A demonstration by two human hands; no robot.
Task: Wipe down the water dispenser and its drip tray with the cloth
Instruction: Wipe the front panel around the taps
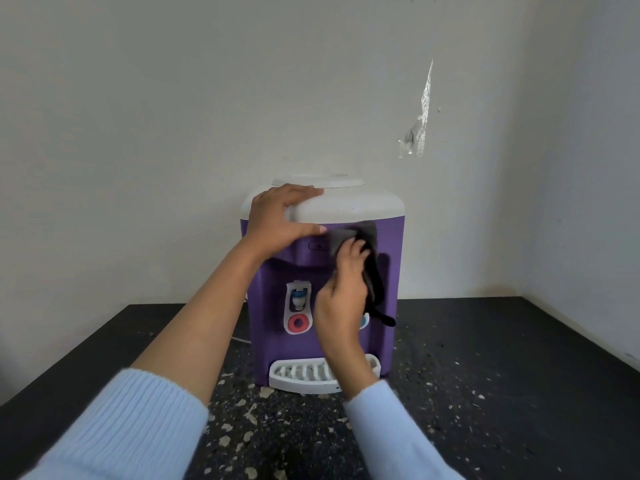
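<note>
Water dispenser (304, 268) stands on the dark table (485, 375), close to the white wall (173, 98). It is purple with a white top. We see it right in front of us, in the middle.

Our left hand (280, 220) grips the top left corner of it. The fingers bend over the white top and the thumb lies along the purple front.

Our right hand (341, 299) holds the cloth (372, 271). The cloth is dark grey. Our fingers curl round it and press it flat on the purple front, up high on the right side. One end of the cloth hangs down past our hand.

Under our left hand there is a white tap (298, 306) with a red ring. A bit of blue peeks out from behind our right hand, and we cannot tell what it is.

At the bottom sits the white drip tray (301, 374). It has slots in it. Our right wrist hides part of it.

We wear light blue sleeves (121, 427). Little pale flakes (256, 410) lie all over the table near the front. High up on the wall there is a torn patch (419, 126).
</note>
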